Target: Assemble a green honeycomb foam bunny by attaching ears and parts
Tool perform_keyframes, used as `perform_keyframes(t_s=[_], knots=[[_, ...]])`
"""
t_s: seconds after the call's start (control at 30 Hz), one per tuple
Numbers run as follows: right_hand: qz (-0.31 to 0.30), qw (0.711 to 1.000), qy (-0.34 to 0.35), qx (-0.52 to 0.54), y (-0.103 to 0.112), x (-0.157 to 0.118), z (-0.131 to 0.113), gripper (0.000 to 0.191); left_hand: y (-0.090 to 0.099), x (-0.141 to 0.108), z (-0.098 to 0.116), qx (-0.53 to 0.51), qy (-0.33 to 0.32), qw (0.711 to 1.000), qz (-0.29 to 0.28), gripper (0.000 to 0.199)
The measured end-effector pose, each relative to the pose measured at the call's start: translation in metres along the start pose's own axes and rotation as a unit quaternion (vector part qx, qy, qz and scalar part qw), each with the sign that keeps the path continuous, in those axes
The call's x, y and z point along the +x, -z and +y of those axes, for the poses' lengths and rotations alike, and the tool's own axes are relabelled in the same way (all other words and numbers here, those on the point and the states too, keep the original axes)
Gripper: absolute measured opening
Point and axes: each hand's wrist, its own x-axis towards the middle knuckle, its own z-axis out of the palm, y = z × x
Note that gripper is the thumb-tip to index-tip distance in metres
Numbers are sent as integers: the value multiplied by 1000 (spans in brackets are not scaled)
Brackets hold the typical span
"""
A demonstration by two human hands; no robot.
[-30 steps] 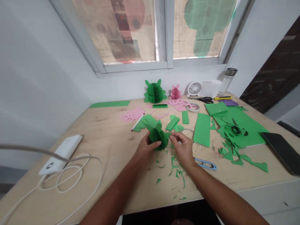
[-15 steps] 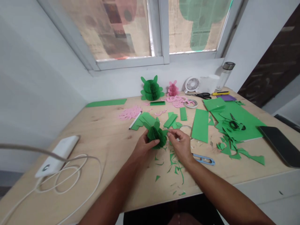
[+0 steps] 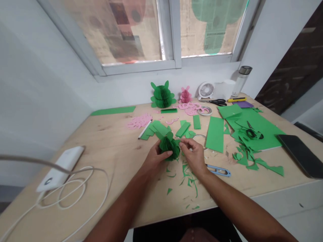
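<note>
A small green honeycomb paper figure (image 3: 166,145) with ear-like flaps is held just above the table. My left hand (image 3: 157,156) is closed around its left and lower side, the thumb lying across the pleats. At its right side my right hand (image 3: 193,151) pinches a small green paper flap between thumb and fingertips; whether that flap is fixed to the body I cannot tell. Green paper scraps (image 3: 190,181) lie below the hands. Close to my right wrist is a blue-handled cutter (image 3: 219,170), partly hidden by it.
Behind stand a larger green honeycomb figure (image 3: 163,96), a pink one (image 3: 185,95) and a white fan (image 3: 206,90). Green sheets (image 3: 215,134), black scissors (image 3: 218,102) and a phone (image 3: 301,156) lie to the right. A white power bank (image 3: 60,168) with a looped cable is at left.
Very little differs. The view has shifted slightly, and both hands keep their hold on the green paper figure and its flap.
</note>
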Motion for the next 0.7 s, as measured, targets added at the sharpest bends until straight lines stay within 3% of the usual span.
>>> perform_keyframes(t_s=[0.53, 0.7], knots=[[-16, 1000, 0, -12, -1, 0, 5, 13, 0, 1, 1, -10, -8, 1000, 7, 55], [-26, 999, -17, -10, -2, 1, 5, 15, 0, 2, 0, -8, -6, 1000, 9, 62]])
